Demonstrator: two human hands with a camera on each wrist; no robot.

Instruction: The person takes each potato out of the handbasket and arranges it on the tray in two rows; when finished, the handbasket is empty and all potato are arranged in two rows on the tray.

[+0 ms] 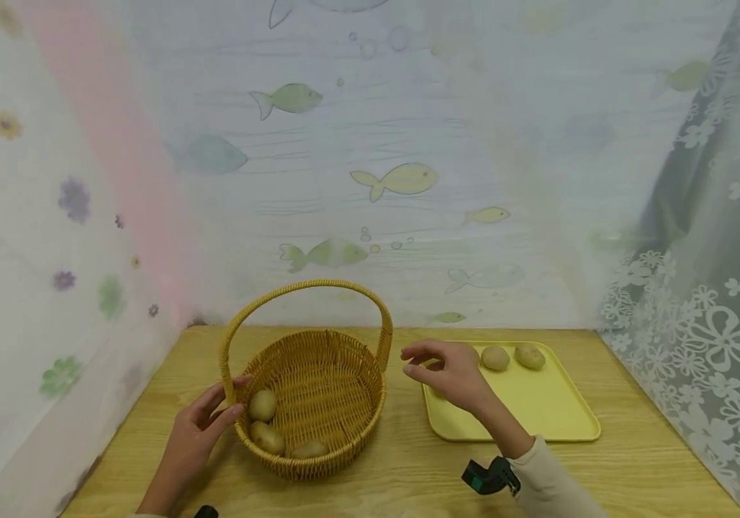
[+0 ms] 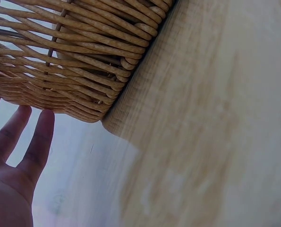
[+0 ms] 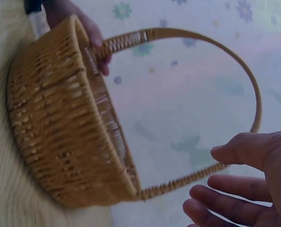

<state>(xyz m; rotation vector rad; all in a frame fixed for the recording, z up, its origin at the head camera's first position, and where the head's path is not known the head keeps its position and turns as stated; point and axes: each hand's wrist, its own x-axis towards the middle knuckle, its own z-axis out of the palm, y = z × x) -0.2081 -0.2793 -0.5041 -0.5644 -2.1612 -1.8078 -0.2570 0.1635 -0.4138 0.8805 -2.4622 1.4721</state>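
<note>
A round wicker basket point(image 1: 327, 388) with a tall hoop handle stands left of centre on the table. Three potatoes lie inside it along the near left: one potato point(image 1: 263, 406), another point(image 1: 267, 437) and a third partly behind the rim point(image 1: 309, 450). My left hand point(image 1: 196, 426) grips the basket's left rim at the foot of the handle, thumb on top. In the left wrist view its fingers point(image 2: 38, 142) touch the woven side. My right hand point(image 1: 454, 374) hovers over the left edge of the yellow tray point(image 1: 538, 410), fingers loosely bent, holding nothing.
At the tray's back edge sit a potato point(image 1: 495, 358) and another to its right point(image 1: 529, 356); a further one is partly hidden by my right hand. The wooden table point(image 1: 402, 475) meets a printed fish curtain point(image 1: 396, 180) behind, with more curtains on both sides.
</note>
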